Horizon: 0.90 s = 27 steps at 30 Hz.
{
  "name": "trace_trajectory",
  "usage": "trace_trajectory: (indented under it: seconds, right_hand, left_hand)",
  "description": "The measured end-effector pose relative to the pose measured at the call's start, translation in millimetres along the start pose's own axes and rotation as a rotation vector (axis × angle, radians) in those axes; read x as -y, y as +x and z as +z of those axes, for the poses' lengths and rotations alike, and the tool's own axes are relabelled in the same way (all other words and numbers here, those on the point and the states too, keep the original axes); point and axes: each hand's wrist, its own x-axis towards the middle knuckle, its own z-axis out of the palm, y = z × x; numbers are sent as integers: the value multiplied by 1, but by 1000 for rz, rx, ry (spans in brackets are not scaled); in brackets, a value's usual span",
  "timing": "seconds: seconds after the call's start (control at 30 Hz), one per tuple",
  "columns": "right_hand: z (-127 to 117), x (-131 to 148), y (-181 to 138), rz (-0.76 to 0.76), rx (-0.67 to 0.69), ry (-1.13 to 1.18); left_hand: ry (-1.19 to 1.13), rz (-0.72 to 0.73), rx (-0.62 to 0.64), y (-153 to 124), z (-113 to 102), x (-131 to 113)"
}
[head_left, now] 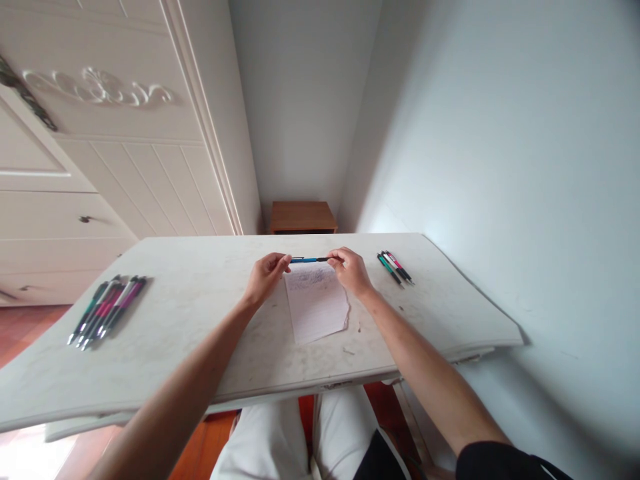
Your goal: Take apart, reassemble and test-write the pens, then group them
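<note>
1. Your left hand (265,275) and right hand (351,270) meet over the far edge of the torn white lined sheet of paper (317,303), which lies flat on the pale, scuffed worktop (210,293).
2. Between them a slim blue pen (307,260) sits level, right at the sheet's scribbled far end. Whether it touches the paper, I can't tell.
3. Your left fingers (283,262) are pinched closed on the pen's left end, and your right fingers (336,257) are pinched closed on its dark right end.
4. Well to the left of the sheet, a bundle of green, pink and purple pens (107,311) lies side by side.
5. Right of the sheet, near your right hand, there's a smaller cluster of green, red and black pens (395,267).
6. Beyond the sheet, past the worktop's far edge, a small brown wooden stand (303,217) sits against the wall.
</note>
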Motion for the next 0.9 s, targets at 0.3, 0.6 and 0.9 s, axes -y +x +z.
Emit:
trace_trajectory:
  seconds: [0.3, 0.6, 0.9]
  right_hand:
    - [0, -2, 0, -17, 8, 13]
    - [-2, 2, 0, -1, 17, -3]
    - [-1, 0, -1, 31, 14, -30]
  left_hand:
    - [10, 7, 3, 1, -2, 0]
    - [90, -46, 14, 2, -2, 2]
    - [22, 24, -36, 1, -1, -2]
